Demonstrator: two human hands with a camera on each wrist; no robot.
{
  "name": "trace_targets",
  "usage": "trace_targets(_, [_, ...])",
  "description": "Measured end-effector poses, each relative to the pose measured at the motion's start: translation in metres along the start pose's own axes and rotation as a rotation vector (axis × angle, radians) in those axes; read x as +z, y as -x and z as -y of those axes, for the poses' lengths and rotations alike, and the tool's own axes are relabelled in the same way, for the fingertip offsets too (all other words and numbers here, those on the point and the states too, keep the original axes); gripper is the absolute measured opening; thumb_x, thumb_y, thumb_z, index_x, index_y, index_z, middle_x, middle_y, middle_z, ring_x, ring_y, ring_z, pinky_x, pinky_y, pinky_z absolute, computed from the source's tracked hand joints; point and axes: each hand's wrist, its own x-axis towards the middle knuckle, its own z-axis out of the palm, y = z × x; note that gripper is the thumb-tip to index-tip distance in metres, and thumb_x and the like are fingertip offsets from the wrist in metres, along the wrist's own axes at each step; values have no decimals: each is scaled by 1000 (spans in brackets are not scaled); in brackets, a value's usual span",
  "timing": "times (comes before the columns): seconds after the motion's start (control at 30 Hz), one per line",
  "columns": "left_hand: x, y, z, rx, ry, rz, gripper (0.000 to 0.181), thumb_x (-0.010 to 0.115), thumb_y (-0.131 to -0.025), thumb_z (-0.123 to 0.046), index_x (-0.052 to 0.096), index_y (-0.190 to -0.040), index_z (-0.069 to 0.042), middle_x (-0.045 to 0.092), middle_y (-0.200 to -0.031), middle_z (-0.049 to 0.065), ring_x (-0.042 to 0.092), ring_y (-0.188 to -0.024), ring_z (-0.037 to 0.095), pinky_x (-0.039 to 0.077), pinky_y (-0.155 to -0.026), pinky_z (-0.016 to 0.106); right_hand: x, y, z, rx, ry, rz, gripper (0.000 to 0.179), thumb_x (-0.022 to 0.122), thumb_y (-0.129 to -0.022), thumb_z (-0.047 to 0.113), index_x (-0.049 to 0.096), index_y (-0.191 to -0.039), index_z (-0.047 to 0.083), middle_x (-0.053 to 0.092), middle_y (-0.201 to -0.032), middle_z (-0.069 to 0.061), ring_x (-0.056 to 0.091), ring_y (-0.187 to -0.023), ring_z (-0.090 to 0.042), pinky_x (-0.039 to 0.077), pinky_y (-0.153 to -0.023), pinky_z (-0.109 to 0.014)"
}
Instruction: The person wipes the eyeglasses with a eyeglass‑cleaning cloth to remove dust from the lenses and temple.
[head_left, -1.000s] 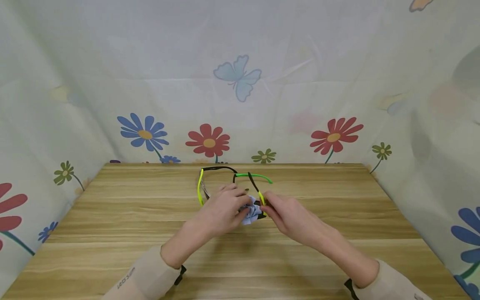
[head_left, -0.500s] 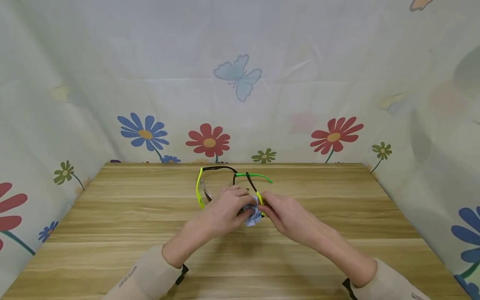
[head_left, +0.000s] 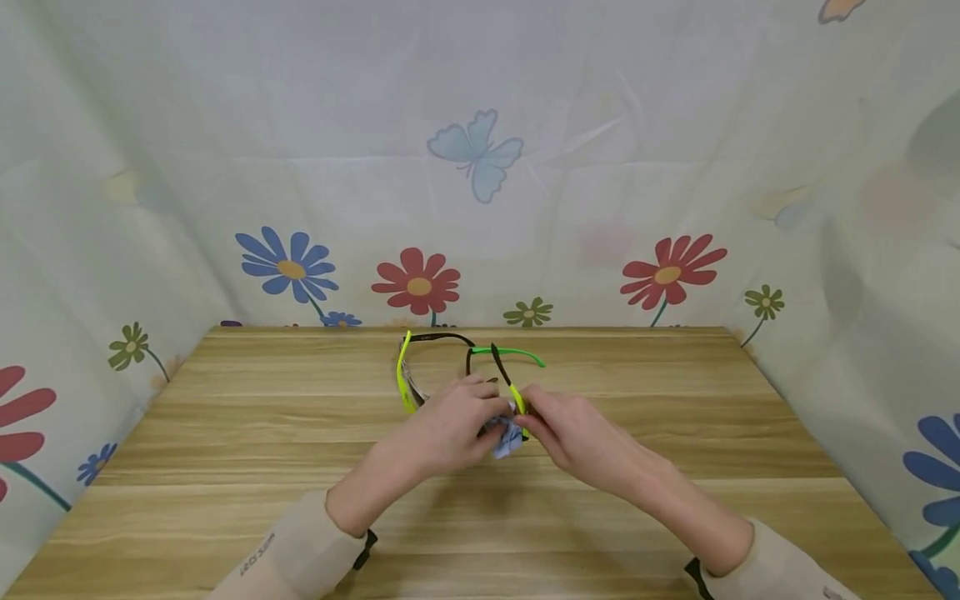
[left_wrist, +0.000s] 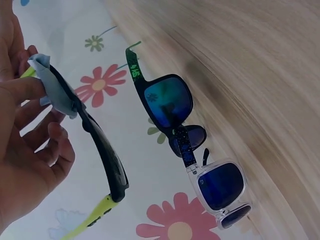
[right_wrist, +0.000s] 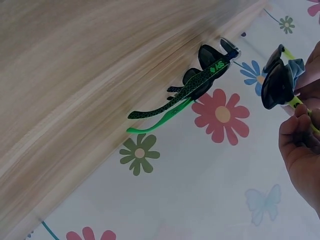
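A pair of sunglasses with a dark front and yellow-green temples is held above the table between both hands. My left hand pinches a crumpled light blue cloth around the lens at one end of the front. My right hand grips the yellow-green temple on that same side, close to the hinge. The other lens is uncovered in the right wrist view. In the head view, my left hand hides most of the front.
Behind the hands on the wooden table lie black-and-green sunglasses and clear-framed sunglasses with blue lenses, close together. A flowered curtain stands along the table's back and sides.
My left hand has shifted slightly right, and the cloth has slid down the lens toward the lower edge. The held sunglasses have tilted a little; my right hand keeps its grip nearly in place.
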Motion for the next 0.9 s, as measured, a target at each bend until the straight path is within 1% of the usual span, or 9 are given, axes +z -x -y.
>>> trace_targets(0.1, [-1,0,0,-9,-33,27,10,75,-94,-18,76,-101,-11,68,-92,-2,57,-85,16,49,-77,32,0,1,0,17,-8,11,8,63,-102,6,55,-105,8,45,-75,11,42,-63,-3,40,-55,-22])
trace_targets(0.23, [-3,0,-2,-35,-78,69,7,73,-94,-18,76,-100,-13,65,-92,-4,54,-87,15,48,-78,33,-1,1,0,27,-8,17,8,63,-102,6,55,-104,9,43,-74,11,41,-62,-3,40,-55,-22])
trace_targets(0.33, [-5,1,-3,-36,-104,78,7,72,-95,-18,75,-100,-14,65,-92,-5,54,-89,15,49,-78,34,-2,0,0,43,-22,31,8,62,-103,8,54,-101,10,43,-73,11,41,-62,-3,40,-55,-22])
trace_targets(0.4, [-6,2,-3,-28,-107,64,7,71,-95,-16,75,-100,-13,66,-93,-4,55,-89,16,49,-79,33,-4,0,-1,57,-35,47,8,60,-104,8,54,-100,11,44,-73,10,41,-61,-3,40,-54,-22])
trace_targets(0.57, [-7,3,-2,-33,-65,9,9,71,-97,-13,74,-103,-9,69,-99,-1,58,-91,16,51,-83,30,-9,0,-2,87,-53,67,10,58,-106,9,52,-98,12,44,-73,9,40,-60,-3,40,-52,-23])
trace_targets(0.63, [-8,3,-2,-42,-47,-9,10,70,-98,-13,74,-105,-8,69,-100,0,58,-92,16,52,-84,30,-10,1,-2,92,-48,66,12,58,-105,9,51,-97,13,43,-72,9,40,-59,-3,39,-52,-23])
trace_targets(0.8, [-11,3,-3,-70,-42,-46,11,70,-98,-12,74,-107,-8,68,-103,1,59,-93,16,53,-82,30,-12,3,-4,103,-46,63,11,59,-105,8,52,-98,12,43,-72,9,39,-59,-3,39,-52,-23])
trace_targets(0.9, [-14,4,-4,-93,-49,-51,11,70,-98,-11,74,-107,-7,68,-104,2,60,-94,16,54,-81,30,-13,5,-6,113,-39,56,10,60,-105,9,52,-100,12,44,-72,9,40,-59,-3,40,-51,-23])
